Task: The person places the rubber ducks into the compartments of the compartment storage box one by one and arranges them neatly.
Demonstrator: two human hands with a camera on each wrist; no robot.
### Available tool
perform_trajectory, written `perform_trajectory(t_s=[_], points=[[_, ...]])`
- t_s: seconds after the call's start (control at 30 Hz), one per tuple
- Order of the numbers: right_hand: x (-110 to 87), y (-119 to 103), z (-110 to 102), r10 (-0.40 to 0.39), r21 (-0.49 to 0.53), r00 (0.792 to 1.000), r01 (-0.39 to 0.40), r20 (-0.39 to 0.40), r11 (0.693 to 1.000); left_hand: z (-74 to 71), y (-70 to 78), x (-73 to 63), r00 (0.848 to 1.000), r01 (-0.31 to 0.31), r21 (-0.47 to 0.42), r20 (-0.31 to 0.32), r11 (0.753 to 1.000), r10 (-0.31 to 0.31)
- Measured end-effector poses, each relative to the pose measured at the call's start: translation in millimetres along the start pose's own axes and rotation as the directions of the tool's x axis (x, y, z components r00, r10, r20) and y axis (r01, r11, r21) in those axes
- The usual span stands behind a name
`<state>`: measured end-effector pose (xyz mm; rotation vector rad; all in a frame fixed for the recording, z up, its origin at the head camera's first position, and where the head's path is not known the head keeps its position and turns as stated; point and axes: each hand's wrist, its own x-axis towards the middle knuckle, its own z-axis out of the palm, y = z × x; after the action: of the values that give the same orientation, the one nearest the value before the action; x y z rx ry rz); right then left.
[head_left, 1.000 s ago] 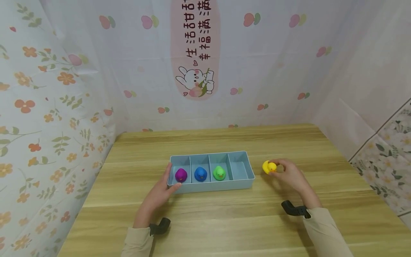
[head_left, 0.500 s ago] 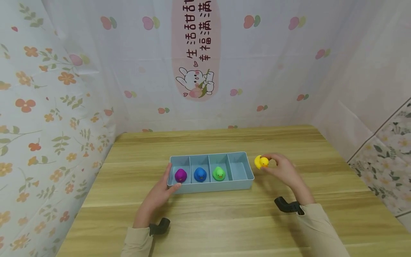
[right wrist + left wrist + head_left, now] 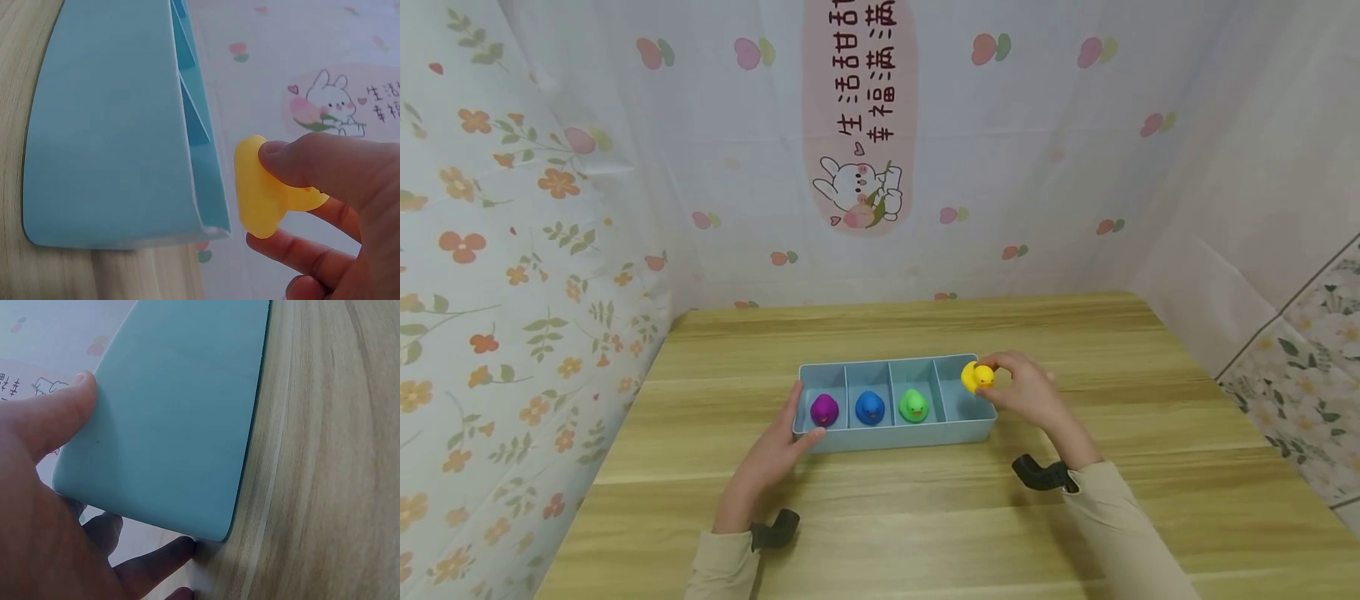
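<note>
A light-blue box [image 3: 895, 437] with a row of compartments lies on the wooden table. A purple rubber duck [image 3: 823, 410], a blue rubber duck [image 3: 869, 407] and a green rubber duck [image 3: 913, 406] each sit in their own compartment, from the left. My right hand [image 3: 1028, 393] pinches a yellow rubber duck [image 3: 979, 377] between thumb and fingers, over the rightmost compartment. In the right wrist view this yellow duck [image 3: 257, 187] hangs above the rim level. My left hand [image 3: 775, 450] holds the box's left end, thumb on the front wall [image 3: 169, 425], fingers along the end.
The wooden table [image 3: 880, 533] extends around the box on all sides. Behind it hangs a printed white cloth [image 3: 737, 167], with a floral cloth [image 3: 512, 333] along the left. A black strap mount [image 3: 1041, 473] sits on the right wrist.
My right hand has carried the yellow rubber duck leftward from beside the box to over its rightmost compartment, lifting it. The left hand and the box have stayed in place.
</note>
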<state>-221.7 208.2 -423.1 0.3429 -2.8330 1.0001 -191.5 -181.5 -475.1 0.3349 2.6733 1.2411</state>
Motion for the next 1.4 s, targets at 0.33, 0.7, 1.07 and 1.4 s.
perform_trajectory(t_s=[0.33,0.7,1.07,1.4], points=[[7.0,-6.2,18.2,-0.044,-0.111,0.999,0.044,0.005,0.993,-0.4,-0.3,-0.3,1.000,-0.014,-0.004,-0.002,1.000,0.014],[8.6,-14.3,33.9,-0.041,-0.307,0.998,0.053,0.046,0.950,-1.4,-0.1,0.9,1.000,-0.024,-0.026,0.006,0.999,0.025],[17.0,-16.6,43.0,0.008,-0.390,0.997,0.025,0.083,0.920,-2.8,1.0,-0.9,1.000,-0.030,-0.027,-0.002,0.999,0.030],[19.3,-19.3,46.5,0.021,-0.413,0.995,0.023,0.102,0.910,-1.9,-1.2,0.8,1.000,-0.026,-0.033,0.003,0.999,0.026]])
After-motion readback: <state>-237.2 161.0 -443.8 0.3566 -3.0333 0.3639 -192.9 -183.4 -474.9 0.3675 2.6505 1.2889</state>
